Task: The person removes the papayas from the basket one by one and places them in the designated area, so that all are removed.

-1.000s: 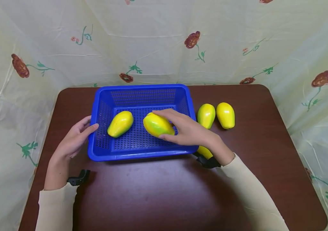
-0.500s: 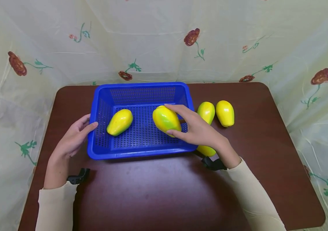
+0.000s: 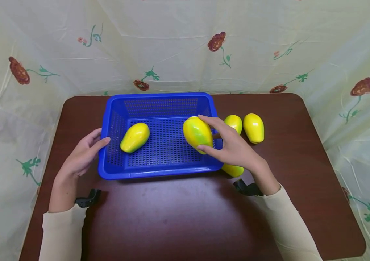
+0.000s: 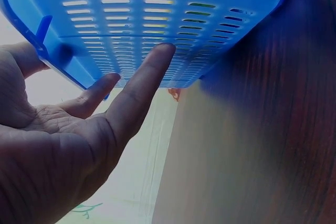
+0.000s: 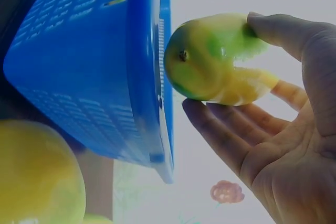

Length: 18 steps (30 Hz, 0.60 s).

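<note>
A yellow-green papaya point(image 3: 195, 132) is in my right hand point(image 3: 235, 146), pinched between thumb and fingers over the right end of a blue plastic basket point(image 3: 158, 174). In the right wrist view this held papaya point(image 5: 210, 61) is raised above the basket's rim, its small dark stem scar showing. My left hand point(image 3: 82, 156) grips the basket's left rim, thumb on top. The left wrist view shows its fingers point(image 4: 139, 90) stretched along the slotted outer wall. Another papaya point(image 3: 135, 137) lies on the left part of the basket's floor.
Right of the basket, two papayas lie on the table: a nearer one point(image 3: 233, 122), partly hidden by my right hand, and a farther one point(image 3: 254, 128). Another papaya point(image 3: 233, 170) sits by the basket's front right corner. A flowered cloth point(image 3: 178, 43) hangs behind the brown table point(image 3: 171, 217).
My right hand has moved right with the papaya, from the middle of the basket toward its right wall, and the papaya has tipped more upright. The left hand keeps its grip on the rim.
</note>
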Tool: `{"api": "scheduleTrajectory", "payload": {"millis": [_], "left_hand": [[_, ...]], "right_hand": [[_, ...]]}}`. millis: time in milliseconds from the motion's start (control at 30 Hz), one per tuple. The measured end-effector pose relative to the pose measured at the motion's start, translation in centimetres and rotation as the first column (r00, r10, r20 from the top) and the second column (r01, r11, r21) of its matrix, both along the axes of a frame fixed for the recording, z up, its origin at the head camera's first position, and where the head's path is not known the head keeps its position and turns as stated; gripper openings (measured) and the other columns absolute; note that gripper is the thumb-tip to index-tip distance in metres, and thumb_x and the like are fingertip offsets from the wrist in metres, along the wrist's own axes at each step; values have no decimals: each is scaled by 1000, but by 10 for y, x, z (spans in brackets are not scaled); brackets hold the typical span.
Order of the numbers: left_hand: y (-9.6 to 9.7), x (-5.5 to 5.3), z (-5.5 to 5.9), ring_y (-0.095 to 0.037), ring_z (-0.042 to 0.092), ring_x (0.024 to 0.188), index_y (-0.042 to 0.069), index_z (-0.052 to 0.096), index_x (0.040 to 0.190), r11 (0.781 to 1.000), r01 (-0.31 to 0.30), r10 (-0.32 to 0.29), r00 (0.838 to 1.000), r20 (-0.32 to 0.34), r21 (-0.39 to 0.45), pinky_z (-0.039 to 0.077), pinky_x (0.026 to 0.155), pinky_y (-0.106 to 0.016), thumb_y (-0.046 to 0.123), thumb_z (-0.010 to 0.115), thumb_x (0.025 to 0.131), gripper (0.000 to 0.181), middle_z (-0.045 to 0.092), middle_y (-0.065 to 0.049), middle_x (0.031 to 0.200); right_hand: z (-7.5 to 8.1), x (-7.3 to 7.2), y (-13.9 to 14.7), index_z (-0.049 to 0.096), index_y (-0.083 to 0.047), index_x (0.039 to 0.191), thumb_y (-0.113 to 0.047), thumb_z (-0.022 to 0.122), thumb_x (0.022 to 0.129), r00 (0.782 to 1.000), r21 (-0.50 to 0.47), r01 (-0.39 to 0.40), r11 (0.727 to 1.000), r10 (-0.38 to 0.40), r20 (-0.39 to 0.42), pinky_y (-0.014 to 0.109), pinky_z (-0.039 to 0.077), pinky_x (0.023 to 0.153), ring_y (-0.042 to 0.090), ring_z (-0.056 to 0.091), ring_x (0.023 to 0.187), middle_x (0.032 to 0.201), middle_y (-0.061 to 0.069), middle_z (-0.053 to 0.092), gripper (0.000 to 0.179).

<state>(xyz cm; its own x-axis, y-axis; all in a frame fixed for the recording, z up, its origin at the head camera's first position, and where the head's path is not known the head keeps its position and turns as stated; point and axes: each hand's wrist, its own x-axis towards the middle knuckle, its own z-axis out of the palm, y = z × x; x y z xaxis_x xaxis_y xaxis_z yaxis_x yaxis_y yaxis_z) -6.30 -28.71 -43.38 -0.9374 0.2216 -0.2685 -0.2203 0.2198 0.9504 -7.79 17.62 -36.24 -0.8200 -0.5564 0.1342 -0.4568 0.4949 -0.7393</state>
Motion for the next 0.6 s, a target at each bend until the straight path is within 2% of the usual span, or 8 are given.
{"api": "scheduleTrajectory", "payload": {"millis": [167,400,600], "left_hand": [[0,0,0,0,71,111,5,27,166,1000,-5,5,1000,4,-7,61,87,-18,30,55,111,66,56,5,140],[1,-1,-1,-1,72,109,6,28,166,1000,-12,12,1000,15,9,62,86,-20,29,55,111,66,59,10,136],[0,0,0,0,72,109,6,28,166,1000,-14,14,1000,8,1,62,85,-20,30,55,111,66,59,11,135]], "right_hand": [[0,2,9,39,-24,164,-23,83,93,999,-10,46,999,-45,30,44,62,99,19,61,128,162,0,49,83],[-2,6,21,39,-30,163,-20,84,93,993,-34,107,994,-105,61,49,63,97,21,65,117,155,1,55,84],[-5,11,27,40,-36,161,-18,86,90,986,-84,149,985,-141,94,30,64,94,18,64,122,146,-1,58,87]]}}
